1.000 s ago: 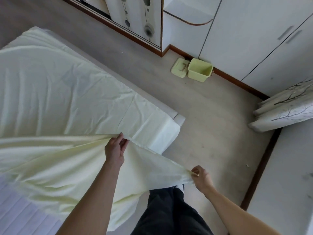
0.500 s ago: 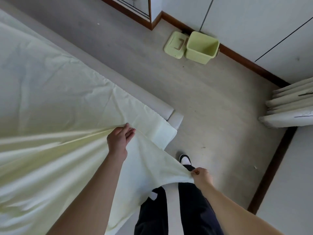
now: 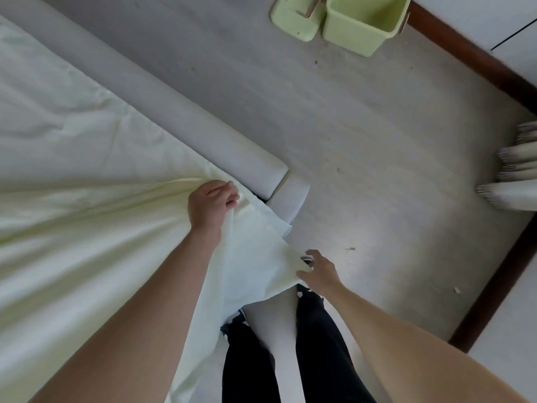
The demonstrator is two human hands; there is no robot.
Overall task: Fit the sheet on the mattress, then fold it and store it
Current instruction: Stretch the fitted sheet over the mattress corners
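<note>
I see the pale yellow cotton sheet [image 3: 87, 175] spread over the mattress, which fills the picture from 7 to 10 o'clock, and one loose corner of it hangs off the bed end toward my legs at 6 o'clock. My left hand [image 3: 212, 203] is near the centre, fingers curled and clenched on a gathered fold of the sheet, close to the grey padded bed frame corner [image 3: 270, 173]. My right hand [image 3: 318, 270] is at about 5 o'clock, by the tip of the hanging corner. Half a second ago this hand pinched the corner tightly; now its fingers look spread and relaxed, only touching the cloth, so I judge it has released the corner or is changing its grip. The camera has also dropped lower and closer to the bed corner.

For the task, I think the corner is being lowered to pull it around the mattress end, so the fitting step is not finished. The light green plastic bin [image 3: 363, 24] stands on the floor at 1 o'clock, well apart from the bed.
</note>
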